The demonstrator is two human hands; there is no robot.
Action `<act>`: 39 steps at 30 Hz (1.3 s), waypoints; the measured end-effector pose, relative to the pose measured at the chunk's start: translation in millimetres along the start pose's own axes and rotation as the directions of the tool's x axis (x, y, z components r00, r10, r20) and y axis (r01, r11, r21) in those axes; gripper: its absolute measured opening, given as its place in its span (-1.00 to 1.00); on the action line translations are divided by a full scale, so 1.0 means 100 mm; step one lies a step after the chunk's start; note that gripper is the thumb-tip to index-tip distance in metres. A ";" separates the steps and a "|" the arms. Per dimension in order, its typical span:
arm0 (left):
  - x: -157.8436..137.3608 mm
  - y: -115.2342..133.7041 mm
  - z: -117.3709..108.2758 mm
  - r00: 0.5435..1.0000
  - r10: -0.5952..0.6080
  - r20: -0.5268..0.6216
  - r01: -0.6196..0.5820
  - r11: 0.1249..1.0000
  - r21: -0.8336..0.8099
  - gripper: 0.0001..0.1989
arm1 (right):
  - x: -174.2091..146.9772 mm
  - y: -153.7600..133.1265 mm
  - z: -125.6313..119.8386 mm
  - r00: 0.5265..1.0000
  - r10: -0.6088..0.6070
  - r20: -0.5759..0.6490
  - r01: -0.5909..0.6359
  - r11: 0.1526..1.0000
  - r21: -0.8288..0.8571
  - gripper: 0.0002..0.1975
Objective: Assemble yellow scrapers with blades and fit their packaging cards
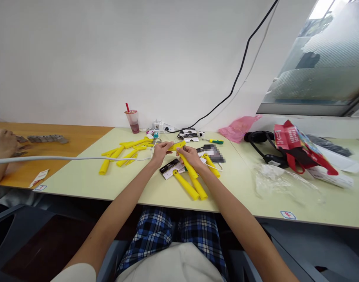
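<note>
Above the table, my left hand [160, 153] pinches one end of a flat yellow plastic piece [177, 146]. My right hand [190, 154] is closed around a yellow tube [189, 166] that meets this flat piece at an angle; whether the two are joined I cannot tell. Below my hands lie more yellow tubes [185, 185] beside a black-and-white printed card [169, 168]. Another yellow tube [211, 165] rests right of my right wrist. Left of my left hand is a loose group of yellow plastic pieces [117, 154].
A cup with a red straw [133, 121] stands by the wall near a power strip [156, 125]. A green-handled screwdriver [216, 141] lies behind my right hand. Headphones [267, 149], a red bag [300, 147] and clear plastic wrap [278, 180] lie right. A white cable [70, 158] crosses left, near another person's hand [3, 141].
</note>
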State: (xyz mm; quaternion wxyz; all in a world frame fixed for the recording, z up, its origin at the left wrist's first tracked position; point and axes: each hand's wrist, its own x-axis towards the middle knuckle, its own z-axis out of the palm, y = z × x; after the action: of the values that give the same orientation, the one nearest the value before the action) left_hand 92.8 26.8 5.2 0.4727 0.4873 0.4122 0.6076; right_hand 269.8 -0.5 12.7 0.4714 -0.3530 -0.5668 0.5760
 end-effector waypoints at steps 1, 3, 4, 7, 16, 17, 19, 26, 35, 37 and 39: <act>0.00 0.00 0.00 1.000 -0.001 -0.005 0.001 1.000 0.004 -0.48 | 0.00 0.00 0.01 1.000 0.005 -0.002 -0.005 1.000 0.002 -0.49; 0.00 -0.01 -0.01 1.000 -0.001 -0.007 0.001 1.000 0.010 -0.49 | -0.01 -0.01 0.01 1.000 0.014 -0.002 -0.014 1.000 0.008 -0.48; 0.00 -0.01 -0.01 1.000 -0.002 -0.003 0.002 1.000 0.012 -0.49 | -0.01 -0.02 0.01 1.000 0.019 0.002 -0.019 1.000 0.011 -0.48; -0.01 -0.01 -0.01 1.000 -0.007 0.019 0.007 1.000 0.008 -0.50 | -0.02 -0.04 0.01 0.999 0.027 0.022 -0.027 1.000 0.016 -0.47; -0.02 -0.01 0.00 1.000 -0.015 0.007 0.015 1.000 -0.001 -0.52 | -0.02 -0.03 0.01 0.998 0.042 0.055 -0.043 0.999 0.020 -0.48; -0.02 -0.01 0.00 1.000 -0.019 0.002 0.019 1.000 -0.009 -0.52 | -0.01 -0.02 0.01 0.998 0.046 0.050 -0.047 0.999 0.020 -0.49; -0.03 -0.02 0.02 1.000 -0.021 -0.014 0.021 0.999 -0.036 -0.53 | -0.01 0.00 0.01 0.998 0.051 0.039 -0.052 0.998 0.022 -0.50; -0.05 -0.02 0.05 0.999 -0.009 -0.049 0.005 0.996 -0.093 -0.53 | -0.03 -0.02 0.04 0.999 0.046 0.028 -0.047 0.999 0.025 -0.52; -0.02 0.03 -0.01 0.999 -0.054 -0.002 0.054 0.998 -0.036 -0.57 | -0.03 -0.01 0.01 0.998 0.012 0.063 -0.012 1.000 -0.001 -0.55; -0.01 0.04 -0.03 0.998 -0.060 0.027 0.061 0.997 -0.037 -0.59 | -0.04 -0.02 0.01 0.997 0.007 0.077 -0.006 1.000 -0.012 -0.55; 0.00 0.05 -0.05 0.997 -0.059 0.052 0.061 0.997 -0.042 -0.60 | -0.05 -0.03 0.01 0.997 0.002 0.077 -0.001 1.000 -0.016 -0.55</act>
State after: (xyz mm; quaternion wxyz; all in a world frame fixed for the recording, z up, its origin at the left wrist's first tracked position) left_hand 87.3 25.7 9.1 0.5114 0.4797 0.4013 0.5893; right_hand 270.3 -5.7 15.3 0.4462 -0.3346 -0.5888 0.5851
